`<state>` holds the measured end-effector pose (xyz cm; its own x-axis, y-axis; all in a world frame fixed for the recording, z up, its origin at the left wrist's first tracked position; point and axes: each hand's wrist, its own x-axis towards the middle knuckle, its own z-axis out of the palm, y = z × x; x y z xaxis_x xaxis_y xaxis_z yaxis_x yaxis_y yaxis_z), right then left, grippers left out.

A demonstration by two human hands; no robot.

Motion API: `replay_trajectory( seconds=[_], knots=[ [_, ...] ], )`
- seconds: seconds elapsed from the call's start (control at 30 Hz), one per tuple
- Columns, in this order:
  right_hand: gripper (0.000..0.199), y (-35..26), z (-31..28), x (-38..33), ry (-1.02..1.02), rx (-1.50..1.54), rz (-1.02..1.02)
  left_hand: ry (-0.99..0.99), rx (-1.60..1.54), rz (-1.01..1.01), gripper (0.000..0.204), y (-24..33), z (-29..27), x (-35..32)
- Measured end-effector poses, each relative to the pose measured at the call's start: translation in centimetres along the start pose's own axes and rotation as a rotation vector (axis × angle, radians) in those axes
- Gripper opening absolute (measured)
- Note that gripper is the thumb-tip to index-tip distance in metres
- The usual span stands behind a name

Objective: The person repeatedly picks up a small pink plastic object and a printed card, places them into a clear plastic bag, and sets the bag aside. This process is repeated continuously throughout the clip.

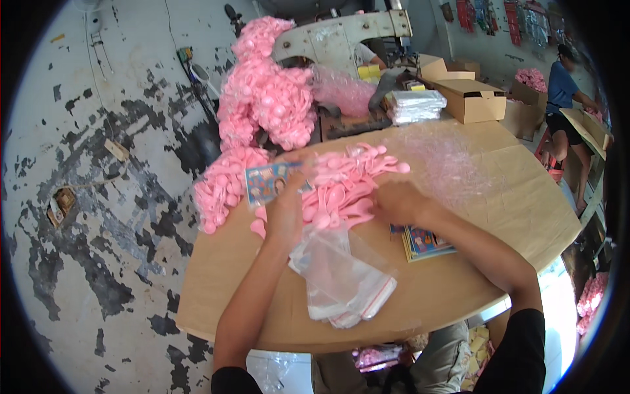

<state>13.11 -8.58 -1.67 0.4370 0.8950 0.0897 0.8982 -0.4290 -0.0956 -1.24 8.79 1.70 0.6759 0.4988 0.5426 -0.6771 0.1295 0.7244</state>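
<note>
My left hand (287,209) grips a blue printed card (262,182), its fingers closed at the card's right side. Beyond and between my hands lies a loose heap of pink plastic spoons (335,195). My right hand (398,202) is at the right side of this heap, its fingers blurred and partly hidden, so what it holds does not show. Below that wrist a small stack of blue printed cards (426,244) lies partly covered by my forearm. Clear plastic bags (344,279) are spread on the brown-covered table (230,295), nearer to me than the spoons.
Bagged pink spoons (266,98) pile up at the back left. Clear film (446,157) lies to the right, with stacked clear packets (415,106) and a cardboard box (469,98) behind it. A metal machine (341,39) stands at the back. Another person (563,92) works at far right.
</note>
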Motion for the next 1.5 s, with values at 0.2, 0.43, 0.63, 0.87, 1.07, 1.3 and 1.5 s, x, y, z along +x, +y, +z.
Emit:
replay_trajectory(
  seconds=[0.2,0.43,0.63,0.87,1.07,1.3,1.5],
  knots=[
    [0.028,1.1,-0.9,-0.6,0.31,0.234,0.028,-0.002,0.071,-0.032,0.026,-0.5,0.9,-1.1],
    [0.025,4.6,-4.5,-0.3,0.569,1.143,-0.143,-0.111,-0.004,-0.075,0.028,-1.0,0.0,-0.3],
    [0.029,4.5,-5.6,-2.3,0.177,1.0,0.053,-0.128,-0.06,-0.094,0.029,-0.6,0.1,-0.3],
    [0.018,1.9,-7.7,-4.7,0.24,0.981,-0.09,-0.217,-0.057,-0.053,0.032,-0.6,0.3,-0.5],
    [0.018,1.4,-7.5,-4.5,0.244,1.189,-0.129,-0.281,-0.107,-0.076,0.036,-0.7,0.4,-0.7],
    [0.014,1.8,-7.3,-4.4,0.235,1.107,-0.116,-0.227,-0.133,-0.079,0.036,-1.2,0.4,-0.7],
    [0.02,0.2,-7.3,-4.7,0.185,1.322,-0.272,-0.253,-0.15,-0.12,0.037,-0.7,1.6,-1.7]
  ],
)
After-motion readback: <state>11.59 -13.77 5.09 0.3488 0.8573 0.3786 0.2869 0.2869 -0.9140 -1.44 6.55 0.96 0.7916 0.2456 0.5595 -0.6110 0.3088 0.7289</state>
